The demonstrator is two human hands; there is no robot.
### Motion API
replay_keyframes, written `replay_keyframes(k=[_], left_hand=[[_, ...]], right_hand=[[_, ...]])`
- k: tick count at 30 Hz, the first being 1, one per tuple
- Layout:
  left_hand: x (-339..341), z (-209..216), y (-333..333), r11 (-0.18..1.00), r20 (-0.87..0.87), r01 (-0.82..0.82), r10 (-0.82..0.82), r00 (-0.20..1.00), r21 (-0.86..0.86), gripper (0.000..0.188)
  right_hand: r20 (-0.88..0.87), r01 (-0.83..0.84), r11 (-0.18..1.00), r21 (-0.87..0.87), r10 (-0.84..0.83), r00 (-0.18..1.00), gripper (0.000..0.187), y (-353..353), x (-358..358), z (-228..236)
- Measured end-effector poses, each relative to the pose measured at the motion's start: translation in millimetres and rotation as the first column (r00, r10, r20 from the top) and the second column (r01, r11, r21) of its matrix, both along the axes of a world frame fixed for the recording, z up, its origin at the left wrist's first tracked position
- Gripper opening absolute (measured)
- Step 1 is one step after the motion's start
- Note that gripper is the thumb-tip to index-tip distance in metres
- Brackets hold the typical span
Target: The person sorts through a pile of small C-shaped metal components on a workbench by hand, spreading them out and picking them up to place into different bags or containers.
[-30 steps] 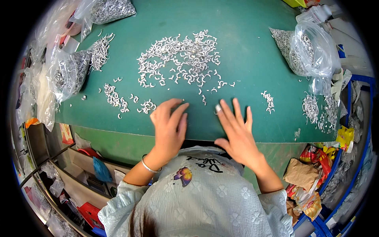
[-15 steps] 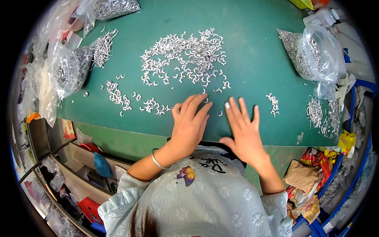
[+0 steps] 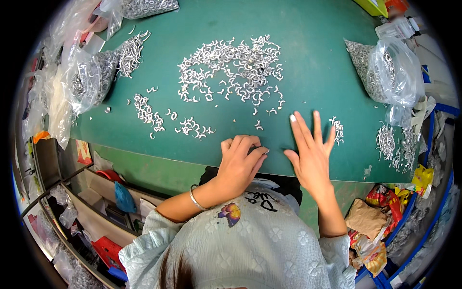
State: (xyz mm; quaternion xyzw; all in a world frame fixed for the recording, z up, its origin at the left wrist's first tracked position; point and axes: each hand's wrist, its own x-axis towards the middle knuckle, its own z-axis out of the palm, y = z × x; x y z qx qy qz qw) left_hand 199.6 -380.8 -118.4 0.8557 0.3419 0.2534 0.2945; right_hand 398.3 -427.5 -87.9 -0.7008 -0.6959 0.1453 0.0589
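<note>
My left hand (image 3: 240,161) is closed near the table's front edge, thumb and forefinger together. At their tips shows a small pale bit that looks like a silvery crescent-shaped metal piece (image 3: 267,151); most of it is hidden. My right hand (image 3: 312,154) lies flat on the green tabletop, fingers spread, holding nothing. Just beyond its fingertips, to the right, sits a small cluster of the same crescents (image 3: 337,130). A few loose crescents (image 3: 259,125) lie ahead of my left hand. Farther off spreads a large pile of crescents (image 3: 240,65).
Smaller groups of crescents (image 3: 147,113) lie on the left. Clear plastic bags of pieces stand at the left (image 3: 94,79) and right (image 3: 385,72). More pieces (image 3: 385,139) are heaped at the right edge. An open drawer (image 3: 106,197) is below the table at left.
My left hand has drawn back toward the front edge and its fingers have closed. My right hand has shifted slightly right, still spread. The crescent between the hands no longer lies there.
</note>
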Motion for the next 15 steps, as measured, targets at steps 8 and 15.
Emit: replay_keyframes(k=[8,15], left_hand=[[-5.7,2.4,5.2,0.993,-0.021,-0.121,0.121,0.992,0.003,0.024],[-33.0,3.3,18.8,0.930,-0.114,-0.350,0.362,0.925,0.108,0.025]], right_hand=[[-0.225,-0.186,0.982,0.014,0.184,0.957,0.077,1.8,-23.7,1.5],[-0.126,-0.229,0.972,-0.045,0.222,0.967,0.080,8.2,-28.5,-5.4]])
